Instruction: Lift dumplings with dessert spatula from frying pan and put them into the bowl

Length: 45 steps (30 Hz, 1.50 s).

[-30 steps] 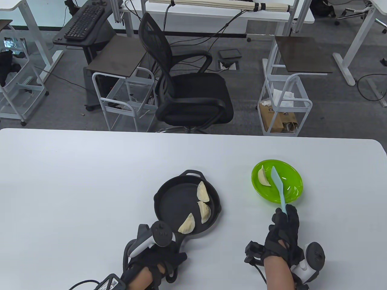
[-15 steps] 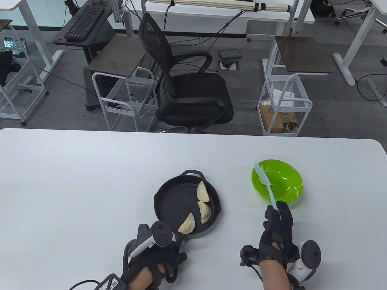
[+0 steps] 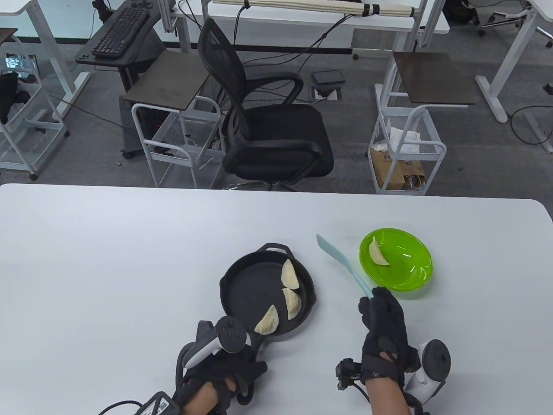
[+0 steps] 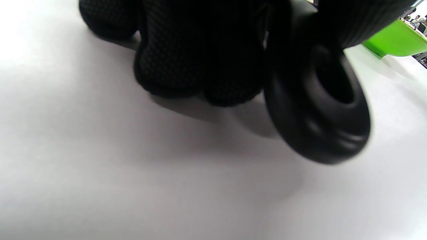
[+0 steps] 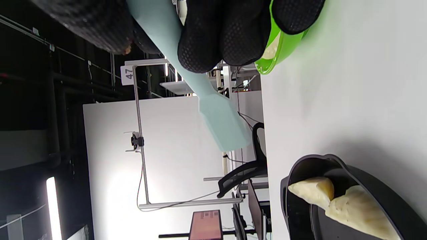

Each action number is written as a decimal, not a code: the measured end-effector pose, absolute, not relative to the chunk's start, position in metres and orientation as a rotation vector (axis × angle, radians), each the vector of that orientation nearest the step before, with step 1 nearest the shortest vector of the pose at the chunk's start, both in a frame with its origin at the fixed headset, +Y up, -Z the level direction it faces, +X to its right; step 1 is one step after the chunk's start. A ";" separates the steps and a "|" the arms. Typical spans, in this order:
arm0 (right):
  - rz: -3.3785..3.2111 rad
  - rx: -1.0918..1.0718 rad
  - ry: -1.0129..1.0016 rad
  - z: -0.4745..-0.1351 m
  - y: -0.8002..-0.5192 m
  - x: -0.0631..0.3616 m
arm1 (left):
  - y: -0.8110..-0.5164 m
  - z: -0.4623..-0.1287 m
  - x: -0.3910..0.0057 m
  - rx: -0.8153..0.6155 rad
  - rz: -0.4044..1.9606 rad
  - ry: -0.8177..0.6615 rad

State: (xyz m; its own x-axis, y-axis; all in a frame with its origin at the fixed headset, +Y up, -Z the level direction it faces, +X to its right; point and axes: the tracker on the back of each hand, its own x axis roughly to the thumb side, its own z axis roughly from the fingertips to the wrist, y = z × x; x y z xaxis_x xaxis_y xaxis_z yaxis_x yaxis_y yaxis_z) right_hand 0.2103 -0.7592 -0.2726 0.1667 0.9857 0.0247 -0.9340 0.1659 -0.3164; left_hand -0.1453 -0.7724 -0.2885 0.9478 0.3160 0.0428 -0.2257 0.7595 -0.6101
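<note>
Dumplings: three in the black frying pan [image 3: 242, 289] along its 3-to-6 o'clock side [image 3: 290, 276], and one in the green bowl [image 3: 410, 276] at its 9 o'clock side [image 3: 377, 255], on the white table [image 3: 108, 259]. Dessert spatula [image 3: 341, 263], pale blue, empty blade between pan and bowl, gripped at the handle by the right hand [image 3: 384, 328] with fingers curled round it. Left hand [image 3: 224, 367] at the pan's 6 o'clock, fingers curled about the pan handle [image 4: 317, 110].

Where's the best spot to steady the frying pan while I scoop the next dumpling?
Probably the long handle at the near end of the frying pan, coming from the near side; the left hand already sits there. It keeps fingers away from the three dumplings, which lie along the pan's right side, where the spatula would enter.
</note>
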 end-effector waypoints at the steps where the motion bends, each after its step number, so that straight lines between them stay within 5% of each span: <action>1: 1.393 -0.241 -0.243 -0.273 -0.758 0.209 | -0.772 -0.288 -0.145 -0.644 0.296 -0.147; 45: 1.910 0.178 -0.172 -0.281 -0.732 0.172 | -0.773 -0.288 -0.145 -0.646 0.298 -0.146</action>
State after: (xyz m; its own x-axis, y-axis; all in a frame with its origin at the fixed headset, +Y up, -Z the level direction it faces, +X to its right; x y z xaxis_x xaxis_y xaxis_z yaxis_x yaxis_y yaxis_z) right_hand 0.1723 -0.7323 -0.2810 -0.3360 0.9188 0.2073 -0.9410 -0.3367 -0.0331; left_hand -0.1452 -0.7725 -0.2883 0.9474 0.3172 0.0416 -0.2269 0.7580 -0.6115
